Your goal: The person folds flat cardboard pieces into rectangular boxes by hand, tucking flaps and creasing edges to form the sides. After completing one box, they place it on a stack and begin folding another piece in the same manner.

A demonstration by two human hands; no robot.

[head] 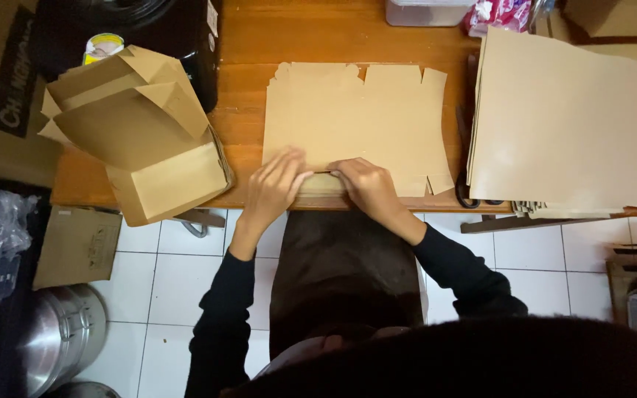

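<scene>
Flat box blank (355, 121) lies at counter (248, 44) centre. Left hand (276, 184) open, palm flat on its near edge; right hand (366, 184) apparently pinching the fold. Press evenly along the crease. Folded box (141, 140) at 9 o'clock; blank stack (569, 118) at 3 o'clock.

Matt cardboard sheet (355, 118) on glossy wooden table (296, 33)

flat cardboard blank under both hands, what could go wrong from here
The flat blank lies at the table's near edge, so the left hand and right hand pressing its bottom flap could crease it crooked. The folded box overhangs the table corner and might tip off if bumped.
</scene>
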